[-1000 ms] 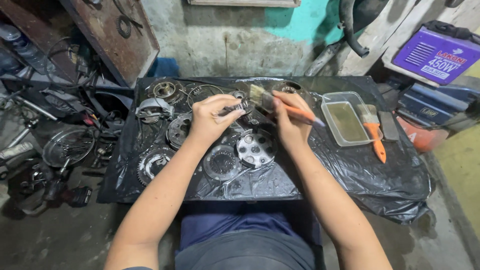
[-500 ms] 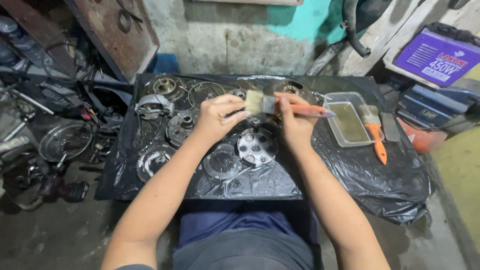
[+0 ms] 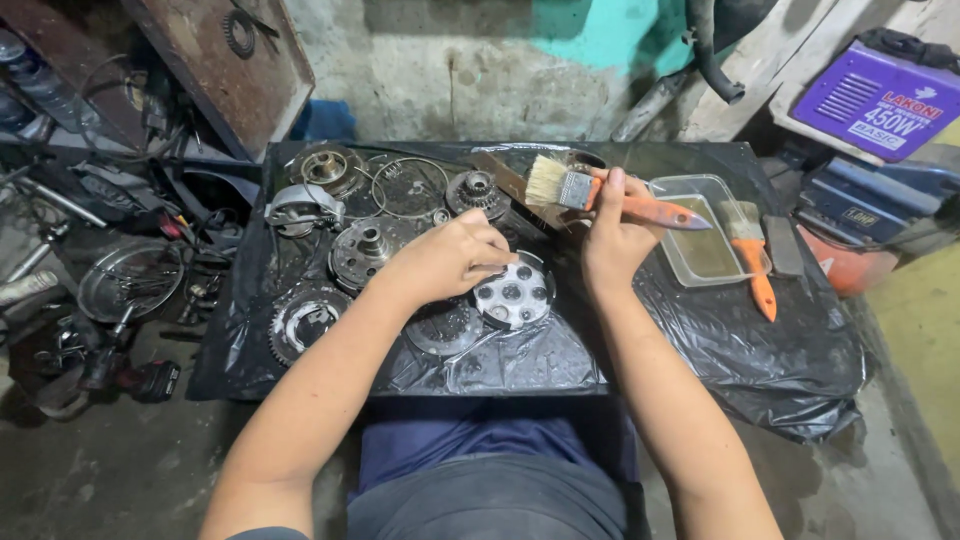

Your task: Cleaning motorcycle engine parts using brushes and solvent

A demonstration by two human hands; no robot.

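My right hand point(image 3: 612, 240) grips an orange-handled paintbrush point(image 3: 600, 196), held level with its pale bristles pointing left, above the black plastic sheet point(image 3: 700, 350). My left hand point(image 3: 450, 258) is closed, fingers curled down at the upper left edge of a silver round plate with holes point(image 3: 515, 295); what it pinches is hidden under the fingers. A dark toothed disc point(image 3: 440, 328) lies just below that hand. A round hub point(image 3: 362, 250) sits to its left.
More greasy gears and rings lie at the sheet's far left point(image 3: 330, 170). A clear tray of brownish liquid point(image 3: 700, 240) and a second orange brush point(image 3: 752, 260) sit to the right. Tools and metal parts clutter the floor at left point(image 3: 120, 290). A purple box point(image 3: 880, 95) stands far right.
My left hand has come down from the raised brush to the silver holed plate. The right hand keeps the brush, now lifted slightly and level.
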